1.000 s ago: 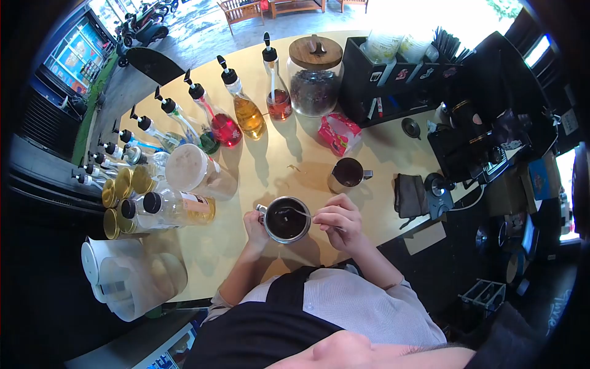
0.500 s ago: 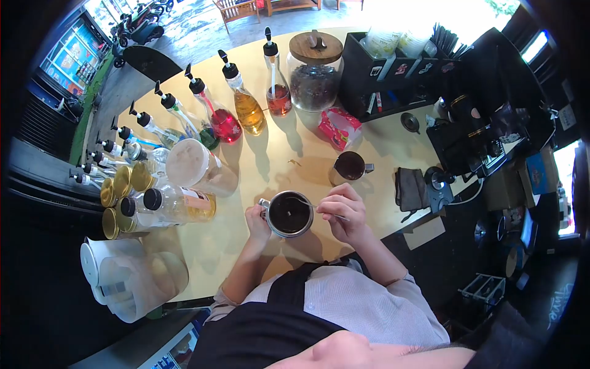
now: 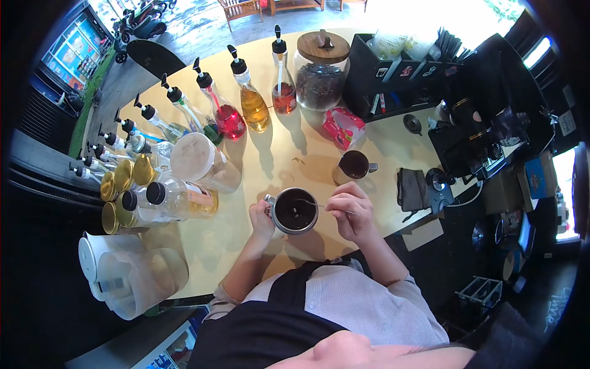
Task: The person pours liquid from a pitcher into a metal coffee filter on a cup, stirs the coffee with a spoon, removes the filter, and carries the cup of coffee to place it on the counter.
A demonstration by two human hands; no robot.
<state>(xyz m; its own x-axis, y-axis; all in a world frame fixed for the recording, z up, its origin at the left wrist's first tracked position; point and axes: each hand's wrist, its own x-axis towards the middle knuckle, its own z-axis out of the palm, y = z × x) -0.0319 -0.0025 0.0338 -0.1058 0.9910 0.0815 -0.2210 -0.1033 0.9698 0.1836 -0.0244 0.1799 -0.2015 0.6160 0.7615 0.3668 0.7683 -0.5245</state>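
Round silver metal mug [image 3: 295, 211], dark contents, close to the near edge of the pale yellow worktop [image 3: 209, 252]; only a short strip of surface shows between it and the wearer's black apron [image 3: 246, 332]. Cannot tell whether the mug's base rests on the worktop. Left hand [image 3: 262, 220] closed at its handle, on the mug's left. Right hand [image 3: 352, 212] pinches a thin silver metal utensil [image 3: 314, 203], which crosses the mug's right rim and enters it; far end hard to make out, so spoon or stirrer uncertain. Both forearms come in over the near edge.

Beyond the right hand, just beside it: a smaller cup [image 3: 354, 166], dark inside, grey handle pointing to the right edge. Bare gap from there to a folded dark cloth [image 3: 413, 190] lying by the right edge.

Widest open patch: mid-worktop, from the mug's far rim to the curved row of black-pump bottles [image 3: 254, 111]; one small brown mark [image 3: 298, 160] there. Left side tighter: a white-lidded round tub [image 3: 206, 165] bounds the patch, with a large translucent pitcher [image 3: 147, 277] at the near left corner.
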